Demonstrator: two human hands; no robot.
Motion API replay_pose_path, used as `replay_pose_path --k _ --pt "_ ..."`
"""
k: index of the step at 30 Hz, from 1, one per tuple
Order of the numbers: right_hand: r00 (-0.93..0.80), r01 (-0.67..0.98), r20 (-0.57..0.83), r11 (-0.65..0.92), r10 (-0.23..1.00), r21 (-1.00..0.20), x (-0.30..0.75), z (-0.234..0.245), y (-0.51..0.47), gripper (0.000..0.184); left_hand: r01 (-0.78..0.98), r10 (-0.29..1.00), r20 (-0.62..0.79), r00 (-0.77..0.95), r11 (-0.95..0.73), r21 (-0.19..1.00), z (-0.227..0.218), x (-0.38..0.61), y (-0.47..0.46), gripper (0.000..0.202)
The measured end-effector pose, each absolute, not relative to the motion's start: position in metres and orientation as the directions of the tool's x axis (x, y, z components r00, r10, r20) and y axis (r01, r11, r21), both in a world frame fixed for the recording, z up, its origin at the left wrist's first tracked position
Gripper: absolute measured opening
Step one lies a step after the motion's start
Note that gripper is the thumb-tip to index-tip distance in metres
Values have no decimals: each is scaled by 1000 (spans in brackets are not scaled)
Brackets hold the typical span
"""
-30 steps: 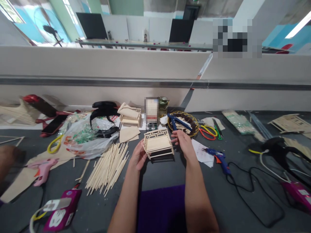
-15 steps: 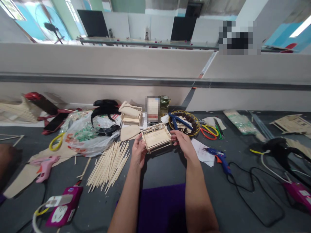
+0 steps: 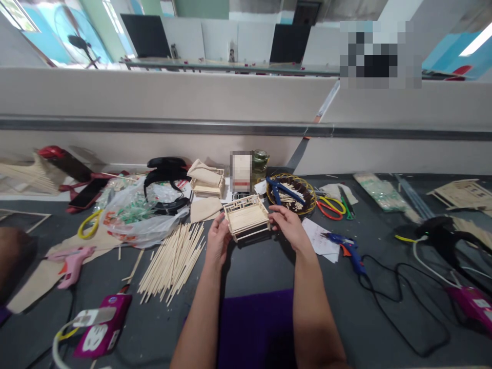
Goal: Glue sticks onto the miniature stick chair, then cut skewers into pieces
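Steady the stick model [image 3: 248, 218] lightly between the left hand [image 3: 218, 239], pinching its end, and the right hand [image 3: 287, 224], half-curled, grip unclear.

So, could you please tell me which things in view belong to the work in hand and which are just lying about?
Likely the work in hand:
small stick model, in the left hand, with the right hand at its other end
loose sticks
blue glue gun
yellow-rimmed basket

Seemingly just lying about:
red-capped bottle
greenish glass jar
dark phone-like slab
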State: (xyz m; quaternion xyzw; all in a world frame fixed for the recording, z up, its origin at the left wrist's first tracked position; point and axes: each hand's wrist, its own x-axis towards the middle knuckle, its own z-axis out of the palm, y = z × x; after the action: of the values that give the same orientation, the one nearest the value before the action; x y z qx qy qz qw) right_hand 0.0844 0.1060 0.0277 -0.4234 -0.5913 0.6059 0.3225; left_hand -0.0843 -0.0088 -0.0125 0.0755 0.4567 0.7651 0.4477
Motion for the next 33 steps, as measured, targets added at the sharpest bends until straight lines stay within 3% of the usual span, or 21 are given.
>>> replay_pose_path --k 12,33 --pt "-472 199 -143 -53 870 -979 86 12 112 38 -546 714 -310 -628 -121 829 -12 -86 -7 67" --pt "-499 360 -216 -26 839 -933 86 -10 118 43 -532 754 -322 -573 -43 846 -14 -88 -9 67"
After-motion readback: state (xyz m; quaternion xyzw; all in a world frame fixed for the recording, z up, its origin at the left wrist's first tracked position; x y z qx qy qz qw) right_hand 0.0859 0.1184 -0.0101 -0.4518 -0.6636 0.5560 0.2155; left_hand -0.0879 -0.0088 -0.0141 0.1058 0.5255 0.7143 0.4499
